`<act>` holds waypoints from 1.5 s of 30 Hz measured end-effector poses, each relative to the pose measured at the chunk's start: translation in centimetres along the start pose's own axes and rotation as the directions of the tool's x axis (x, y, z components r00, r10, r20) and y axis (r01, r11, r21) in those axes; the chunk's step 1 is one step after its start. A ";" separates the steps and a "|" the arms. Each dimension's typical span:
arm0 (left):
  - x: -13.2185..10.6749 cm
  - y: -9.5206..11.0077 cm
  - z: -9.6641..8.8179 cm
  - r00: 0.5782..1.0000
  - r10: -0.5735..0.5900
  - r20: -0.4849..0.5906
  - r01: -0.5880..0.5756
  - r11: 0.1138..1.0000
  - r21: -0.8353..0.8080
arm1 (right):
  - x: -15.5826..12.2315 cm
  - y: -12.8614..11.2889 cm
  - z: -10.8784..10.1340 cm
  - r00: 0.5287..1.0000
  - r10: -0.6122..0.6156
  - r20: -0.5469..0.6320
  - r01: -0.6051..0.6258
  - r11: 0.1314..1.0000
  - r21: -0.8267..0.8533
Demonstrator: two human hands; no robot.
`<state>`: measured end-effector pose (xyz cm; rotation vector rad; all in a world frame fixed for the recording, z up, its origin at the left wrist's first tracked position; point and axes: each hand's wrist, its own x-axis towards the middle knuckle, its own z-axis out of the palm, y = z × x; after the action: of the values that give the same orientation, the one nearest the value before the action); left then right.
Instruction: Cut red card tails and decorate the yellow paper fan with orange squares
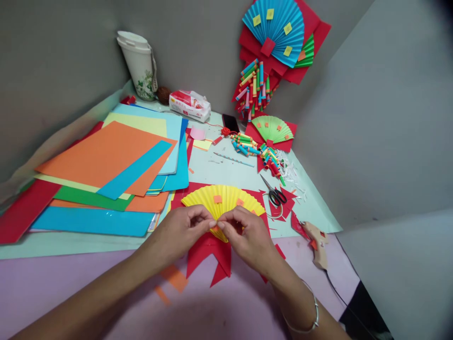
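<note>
A yellow pleated paper fan point(222, 196) lies on red cut paper point(212, 250) in front of me, with small orange squares stuck on it. My left hand point(184, 229) and my right hand point(244, 233) meet over the fan's lower edge. Both pinch a tiny orange paper piece point(214, 228) between thumb and fingertips. A bracelet sits on my right wrist.
A stack of coloured paper sheets point(106, 160) lies to the left. Scissors point(274, 191) and a glue gun point(318, 241) rest on the right. Rolled paper tubes and a green fan point(272, 128) lie farther back. A blue fan decoration point(276, 30) hangs on the wall; cup, tissue pack and phone stand behind.
</note>
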<state>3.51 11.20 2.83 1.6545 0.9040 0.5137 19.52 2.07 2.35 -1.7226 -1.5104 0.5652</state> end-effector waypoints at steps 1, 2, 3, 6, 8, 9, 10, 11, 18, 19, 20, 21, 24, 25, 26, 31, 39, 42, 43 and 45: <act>0.0 0.0 0.0 1.000 0.003 0.001 -0.003 1.000 -0.004 | 0.0 0.0 0.1 1.000 0.028 0.005 -0.028 0.999 0.016; 0.1 0.0 0.1 1.000 0.005 0.001 -0.005 1.000 -0.010 | 0.0 0.0 0.2 0.998 0.066 0.015 -0.066 0.997 0.047; 0.1 -0.1 0.1 1.000 0.008 0.002 -0.008 1.000 -0.017 | 0.0 0.0 0.2 0.993 0.113 0.024 -0.115 0.989 0.090; 0.1 -0.2 0.2 1.000 0.007 -0.018 -0.008 0.999 -0.046 | 0.1 0.0 0.4 0.962 0.269 0.037 -0.268 0.917 0.297; 0.1 -0.3 0.2 1.000 -0.014 -0.028 0.012 0.997 -0.077 | 0.2 0.2 0.5 0.933 0.358 0.045 -0.336 0.815 0.473; 0.1 -0.3 0.3 0.999 -0.029 -0.019 0.027 0.995 -0.098 | 0.2 0.3 0.6 0.917 0.395 0.057 -0.357 0.748 0.559; 0.1 -0.3 0.4 0.999 -0.043 -0.001 0.042 0.992 -0.123 | 0.3 0.3 0.8 0.902 0.425 0.073 -0.371 0.678 0.635; 0.0 -0.4 0.5 0.998 -0.054 0.026 0.057 0.987 -0.148 | 0.3 0.4 0.9 0.890 0.448 0.090 -0.377 0.610 0.697; 0.0 -0.5 0.7 0.997 -0.075 0.029 0.079 0.977 -0.198 | -0.3 -0.2 2.6 0.872 0.465 0.150 -0.363 0.412 0.835; 0.0 -0.5 0.7 0.997 -0.078 0.018 0.080 0.976 -0.202 | -0.4 -0.3 2.7 0.874 0.461 0.152 -0.362 0.409 0.838; -0.1 -0.4 0.6 0.997 -0.082 0.015 0.084 0.975 -0.207 | -0.5 -0.4 2.8 0.876 0.458 0.155 -0.362 0.408 0.838; -0.1 -0.4 0.5 0.996 -0.086 0.016 0.087 0.973 -0.213 | -0.5 -0.4 2.9 0.877 0.455 0.157 -0.362 0.409 0.838; -0.1 -0.4 0.4 0.995 -0.098 0.028 0.102 0.969 -0.226 | -0.6 -0.6 3.0 0.875 0.457 0.161 -0.374 0.427 0.823; -0.1 -0.4 0.4 0.994 -0.101 0.030 0.105 0.968 -0.229 | -0.6 -0.6 2.9 0.875 0.457 0.161 -0.381 0.445 0.810; 0.0 -0.4 0.4 0.994 -0.103 0.029 0.107 0.967 -0.230 | -0.7 -0.5 2.8 0.878 0.453 0.156 -0.384 0.470 0.795; 0.0 -0.5 0.4 0.995 -0.091 0.039 0.096 0.978 -0.184 | -0.9 -0.2 2.3 0.906 0.414 0.085 -0.345 0.608 0.716; -0.2 -0.2 0.2 0.997 -0.064 0.036 0.067 0.994 -0.092 | -1.0 -0.3 0.9 0.925 0.381 -0.003 -0.308 0.752 0.583; -0.1 -0.2 0.0 0.998 -0.064 0.004 0.064 0.998 0.007 | -2.2 1.3 -1.9 0.908 0.366 -0.205 -0.267 0.881 0.392; -0.1 -0.2 -0.1 0.998 -0.064 -0.010 0.065 0.997 0.037 | -2.9 2.2 -3.1 0.886 0.370 -0.279 -0.281 0.908 0.311; 0.0 -0.3 -0.2 0.998 -0.061 -0.024 0.063 0.996 0.070 | -4.7 4.3 -5.9 0.809 0.376 -0.452 -0.366 0.924 0.114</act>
<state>3.25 11.32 2.60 1.6815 0.9962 0.4623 25.70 -3.99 1.87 -1.9775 -0.8279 0.3174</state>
